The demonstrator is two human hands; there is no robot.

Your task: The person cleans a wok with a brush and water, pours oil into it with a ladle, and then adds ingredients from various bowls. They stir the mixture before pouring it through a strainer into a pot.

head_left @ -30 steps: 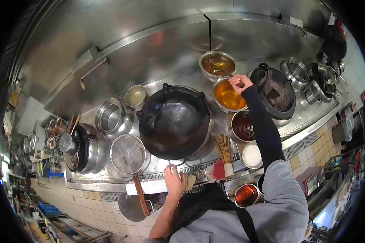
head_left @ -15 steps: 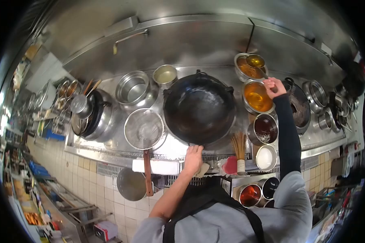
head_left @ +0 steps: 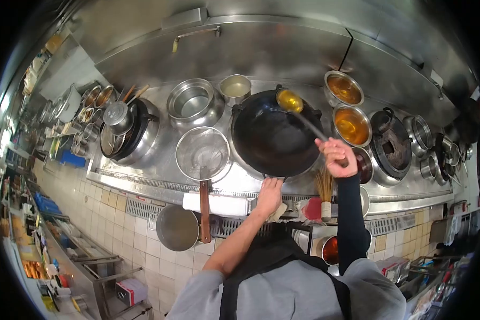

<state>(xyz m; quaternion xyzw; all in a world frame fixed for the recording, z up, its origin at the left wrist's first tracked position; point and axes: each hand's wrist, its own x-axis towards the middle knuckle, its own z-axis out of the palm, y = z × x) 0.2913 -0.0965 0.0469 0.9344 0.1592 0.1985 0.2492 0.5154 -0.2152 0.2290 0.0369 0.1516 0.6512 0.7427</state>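
Note:
My right hand [head_left: 337,156] is closed around the handle of a ladle [head_left: 310,127]. The ladle's bowl carries clear yellow liquid, like oil, and hangs above the far right side of a large black wok [head_left: 274,136]. A dark, shiny inner surface shows in the wok. At the wok's near rim, my left hand [head_left: 270,196] is closed, its fingers curled over the near handle, which they mostly hide. A pale folded cloth [head_left: 277,213] lies beside that hand. Right of the wok stand two metal bowls of amber liquid, the farther bowl [head_left: 332,96] and the nearer bowl [head_left: 338,130].
Left of the wok are a wooden-handled strainer [head_left: 181,160], a steel pot [head_left: 172,112] and a small pot of pale liquid [head_left: 236,89]. A bamboo brush [head_left: 325,205] stands at the front edge. Another burner [head_left: 392,152] is to the right. A faucet [head_left: 197,33] juts from the back wall.
My right hand has brought the ladle from over the far bowl leftward and nearer, so its filled bowl is above the wok. My left hand stays at the wok's near rim. The camera view has shifted.

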